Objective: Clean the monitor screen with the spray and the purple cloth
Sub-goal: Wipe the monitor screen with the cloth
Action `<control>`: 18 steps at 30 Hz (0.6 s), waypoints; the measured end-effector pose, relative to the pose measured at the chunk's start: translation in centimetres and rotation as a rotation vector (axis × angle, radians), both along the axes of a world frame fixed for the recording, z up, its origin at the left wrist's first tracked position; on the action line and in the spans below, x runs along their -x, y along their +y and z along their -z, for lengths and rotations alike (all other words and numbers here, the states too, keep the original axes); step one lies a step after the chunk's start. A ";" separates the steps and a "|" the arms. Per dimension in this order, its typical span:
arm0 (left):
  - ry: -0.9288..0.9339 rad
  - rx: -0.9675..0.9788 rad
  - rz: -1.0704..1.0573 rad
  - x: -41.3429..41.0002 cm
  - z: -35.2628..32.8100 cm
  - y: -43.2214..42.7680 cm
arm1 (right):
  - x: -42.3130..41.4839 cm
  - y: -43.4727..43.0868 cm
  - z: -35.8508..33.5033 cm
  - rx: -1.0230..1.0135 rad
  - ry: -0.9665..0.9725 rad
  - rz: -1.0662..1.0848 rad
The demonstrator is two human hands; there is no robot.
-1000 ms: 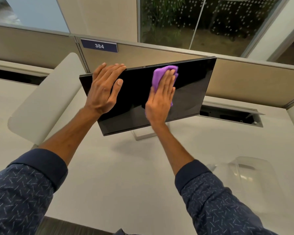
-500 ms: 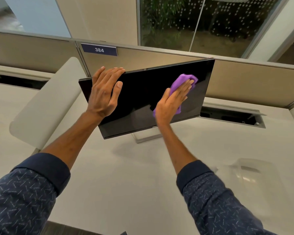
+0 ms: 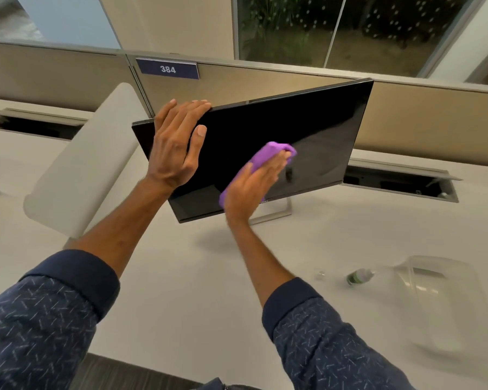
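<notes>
A black monitor (image 3: 316,130) stands tilted on a white desk, its screen dark and off. My left hand (image 3: 175,144) grips its upper left edge, fingers over the top and thumb on the glass. My right hand (image 3: 251,190) lies flat on the lower middle of the screen, pressing the purple cloth (image 3: 268,154) against it; the cloth shows above and left of the fingers. A small spray bottle (image 3: 359,276) lies on its side on the desk at the right, with a small clear cap (image 3: 320,275) beside it.
A clear plastic container (image 3: 437,294) sits on the desk at the right, just past the bottle. A white chair back (image 3: 79,175) leans at the left. Beige partitions with a "384" sign (image 3: 167,69) stand behind, and open cable slots (image 3: 400,184) flank the monitor.
My right hand has wiped the cloth from the upper middle of the screen to the right, then down to the lower middle. My left hand keeps its hold. The bottle has come into view.
</notes>
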State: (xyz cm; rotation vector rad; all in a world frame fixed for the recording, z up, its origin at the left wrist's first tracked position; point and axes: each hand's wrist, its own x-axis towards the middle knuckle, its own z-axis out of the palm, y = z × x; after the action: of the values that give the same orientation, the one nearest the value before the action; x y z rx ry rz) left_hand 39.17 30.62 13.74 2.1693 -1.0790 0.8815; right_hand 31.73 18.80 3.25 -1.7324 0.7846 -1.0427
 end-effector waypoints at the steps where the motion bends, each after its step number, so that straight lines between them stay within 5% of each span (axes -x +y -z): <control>1: -0.003 0.008 0.001 0.0 0.1 -0.1 | -0.2 -2.2 -0.8 -0.085 -0.048 0.063; 4: 0.002 0.020 -0.004 -0.2 0.2 -0.3 | -0.3 -8.9 -3.0 -0.291 -0.095 0.177; 9: -0.001 0.022 0.003 -0.4 0.4 -0.2 | 0.3 -13.8 -3.8 -0.358 -0.128 0.243; 18: -0.004 0.038 -0.008 -0.3 0.5 -0.4 | -0.5 1.2 -1.9 -0.311 -0.066 0.147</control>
State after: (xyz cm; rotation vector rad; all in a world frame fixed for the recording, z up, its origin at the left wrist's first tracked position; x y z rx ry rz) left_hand 39.42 30.17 13.21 2.1426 -1.0477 0.9035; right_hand 32.20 20.00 5.16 -1.3870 0.9877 -1.0091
